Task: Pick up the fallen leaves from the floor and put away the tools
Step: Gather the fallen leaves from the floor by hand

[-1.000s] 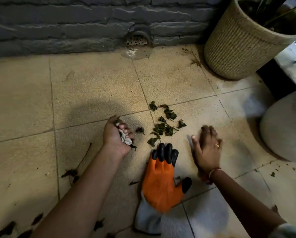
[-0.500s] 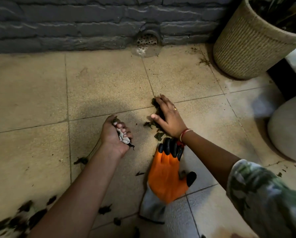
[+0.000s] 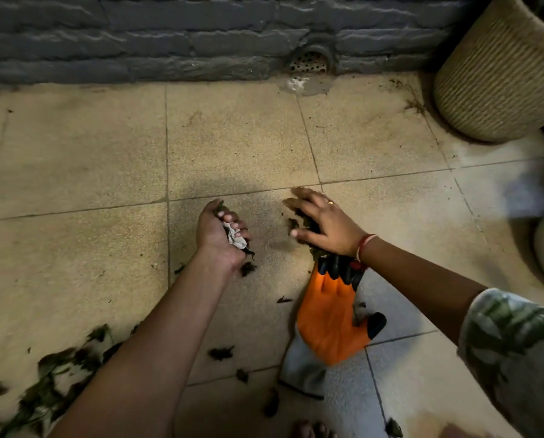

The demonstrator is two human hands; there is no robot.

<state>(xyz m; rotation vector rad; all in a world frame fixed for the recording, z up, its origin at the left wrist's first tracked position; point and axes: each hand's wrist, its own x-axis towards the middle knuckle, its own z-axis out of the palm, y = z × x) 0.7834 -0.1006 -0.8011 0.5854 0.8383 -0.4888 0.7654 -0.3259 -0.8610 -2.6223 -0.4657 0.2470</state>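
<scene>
Left hand [image 3: 221,235], frame centre: fingers curled round paper scrap [image 3: 234,237] and leaves | Right hand [image 3: 323,221], right of centre: fingers spread, pressing leaf pile [image 3: 305,221] above orange glove [image 3: 330,314]

Floor tiles [image 3: 232,137] matt, gritty; wall [image 3: 138,36] rough stone; planter [image 3: 498,83] woven rope; glove [image 3: 327,324] rubber-coated knit.

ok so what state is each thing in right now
left hand, gripping a crumpled white scrap and leaves
right hand, fingers spread, resting on a leaf pile
orange glove, lying flat on the floor
loose leaves, scattered at bottom left, not picked up
woven planter, upright
</scene>
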